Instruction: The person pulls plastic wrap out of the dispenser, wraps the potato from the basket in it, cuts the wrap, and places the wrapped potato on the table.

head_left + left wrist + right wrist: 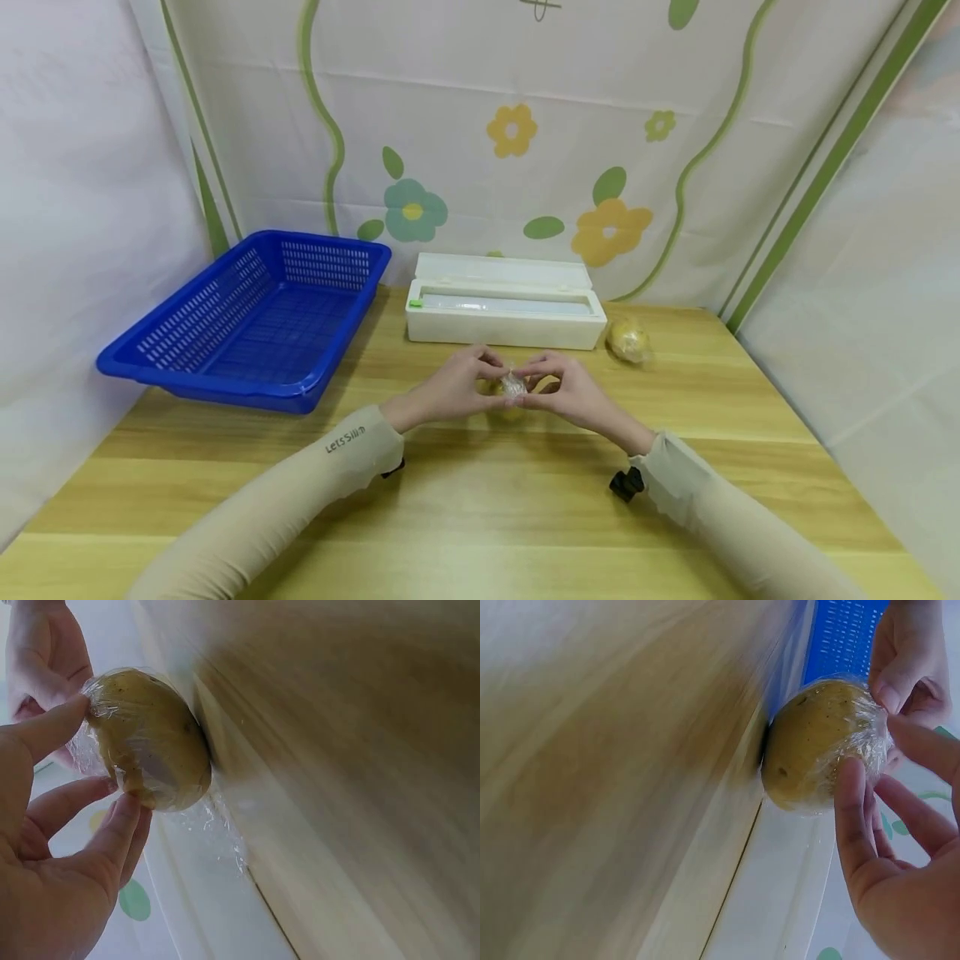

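Note:
A yellow-brown potato (161, 742) wrapped in clear cling film (870, 731) sits on the table between my two hands. The film is bunched up at its top. My left hand (461, 385) pinches the gathered film from the left, thumb and fingertips close against the potato. From the right, my right hand (566, 390) pinches the same bunch with thumb and forefinger. The two hands nearly meet above the potato, hiding most of it in the head view. A loose flap of film hangs off its far side in the left wrist view.
Behind the hands stands a long white box (506, 327), lid raised, with a green slider at its left end. To its right lies another film-wrapped potato (628, 337). A blue plastic basket (281, 333) stands on the left. Patterned cloth walls enclose the wooden table (480, 517).

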A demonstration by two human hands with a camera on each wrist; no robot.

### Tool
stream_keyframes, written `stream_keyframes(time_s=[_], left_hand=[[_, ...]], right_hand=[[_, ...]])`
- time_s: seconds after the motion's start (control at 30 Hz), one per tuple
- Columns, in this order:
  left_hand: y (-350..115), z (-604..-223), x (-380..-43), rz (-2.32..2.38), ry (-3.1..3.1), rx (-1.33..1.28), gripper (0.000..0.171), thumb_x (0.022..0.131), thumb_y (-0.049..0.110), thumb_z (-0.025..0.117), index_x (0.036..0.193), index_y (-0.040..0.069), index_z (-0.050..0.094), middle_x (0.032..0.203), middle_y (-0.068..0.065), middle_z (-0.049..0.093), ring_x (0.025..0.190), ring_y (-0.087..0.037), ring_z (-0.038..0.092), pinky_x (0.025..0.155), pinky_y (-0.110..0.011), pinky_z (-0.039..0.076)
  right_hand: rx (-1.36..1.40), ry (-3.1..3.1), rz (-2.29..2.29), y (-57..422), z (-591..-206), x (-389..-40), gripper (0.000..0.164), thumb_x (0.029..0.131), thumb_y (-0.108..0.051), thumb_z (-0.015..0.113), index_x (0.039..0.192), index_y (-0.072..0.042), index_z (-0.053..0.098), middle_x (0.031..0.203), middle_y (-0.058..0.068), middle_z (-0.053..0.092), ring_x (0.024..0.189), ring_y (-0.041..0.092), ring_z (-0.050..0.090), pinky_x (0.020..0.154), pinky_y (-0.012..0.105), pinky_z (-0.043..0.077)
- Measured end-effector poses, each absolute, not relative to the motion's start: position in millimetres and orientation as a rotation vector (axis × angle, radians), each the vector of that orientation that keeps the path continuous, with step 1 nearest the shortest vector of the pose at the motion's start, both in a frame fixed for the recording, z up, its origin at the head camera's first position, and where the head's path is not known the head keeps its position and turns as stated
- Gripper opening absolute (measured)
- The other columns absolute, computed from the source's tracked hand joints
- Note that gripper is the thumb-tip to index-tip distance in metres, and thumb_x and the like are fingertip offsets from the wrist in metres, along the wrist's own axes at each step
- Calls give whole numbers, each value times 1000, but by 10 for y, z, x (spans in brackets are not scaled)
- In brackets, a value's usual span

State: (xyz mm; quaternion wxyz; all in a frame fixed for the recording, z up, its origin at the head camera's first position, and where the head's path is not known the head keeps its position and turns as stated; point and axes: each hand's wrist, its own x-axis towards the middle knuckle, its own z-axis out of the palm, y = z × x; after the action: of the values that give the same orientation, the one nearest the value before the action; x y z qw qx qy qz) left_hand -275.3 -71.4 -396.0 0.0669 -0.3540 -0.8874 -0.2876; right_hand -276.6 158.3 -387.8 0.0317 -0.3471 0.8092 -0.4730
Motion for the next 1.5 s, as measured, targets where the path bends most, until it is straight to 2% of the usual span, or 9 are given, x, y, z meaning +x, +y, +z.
stream_keyframes(time_s=[0.27,0.4,0.67,0.87,0.97,1.07,1.23,1.33,1.5], left_hand=[[-718,-3956,-2796,-979,-2691,-1033,35,98,31,64,121,5,69,117,-2,61,104,-16,56,86,-33,49],[-729,-3959,-2818,-1026,-2655,-1033,25,96,23,68,112,5,74,111,-3,65,102,-16,58,85,-32,50],[-723,-3864,-2871,-951,-2587,-1077,14,88,14,76,97,4,78,98,-4,70,91,-17,62,76,-28,52],[-714,-3850,-2859,-784,-2643,-1167,17,93,17,71,96,2,78,104,-7,66,95,-19,60,81,-30,51],[-713,-3869,-2850,-787,-2675,-1196,23,94,23,70,100,2,77,109,-5,62,98,-17,58,84,-31,50],[-709,-3877,-2856,-817,-2703,-1198,33,87,32,77,104,3,77,110,-1,60,99,-15,56,85,-30,49],[-693,-3853,-2857,-798,-2694,-1230,43,76,35,87,104,4,77,109,0,59,99,-15,55,87,-31,47],[-687,-3835,-2850,-804,-2688,-1236,45,75,33,88,106,3,76,110,-2,60,101,-17,56,89,-31,47],[-700,-3834,-2844,-804,-2705,-1224,49,76,33,87,111,1,73,112,-3,60,103,-18,55,91,-32,46]], right_hand=[[-1126,2491,-1457,1600,-3984,-2855,42,80,-15,84,118,-3,70,115,11,59,93,28,61,74,36,57],[-1339,2578,-1303,1616,-4007,-2905,40,81,-21,83,116,-4,72,113,8,59,90,26,60,67,31,56],[-1610,2587,-1162,1644,-3951,-3047,22,86,-11,77,107,-6,77,111,13,60,86,22,59,62,29,51],[-1437,2659,-1160,1629,-3947,-3044,17,89,-18,75,105,-11,78,103,0,63,80,15,58,62,30,52],[-1282,2663,-1205,1635,-3961,-3022,26,87,-22,78,110,-9,76,98,0,62,78,19,59,62,31,53],[-1211,2663,-1211,1644,-3969,-3009,33,85,-26,79,113,-8,74,97,1,61,75,22,58,61,31,53],[-1233,2656,-1213,1643,-3973,-3014,26,86,-24,78,105,-6,76,102,-2,63,87,20,59,68,33,52],[-1234,2651,-1226,1627,-3968,-3011,22,89,-19,76,104,-4,71,101,-5,68,98,20,62,72,36,51],[-1183,2660,-1225,1583,-3940,-3001,21,91,-19,74,105,-7,63,86,-7,73,98,20,66,75,40,52]])
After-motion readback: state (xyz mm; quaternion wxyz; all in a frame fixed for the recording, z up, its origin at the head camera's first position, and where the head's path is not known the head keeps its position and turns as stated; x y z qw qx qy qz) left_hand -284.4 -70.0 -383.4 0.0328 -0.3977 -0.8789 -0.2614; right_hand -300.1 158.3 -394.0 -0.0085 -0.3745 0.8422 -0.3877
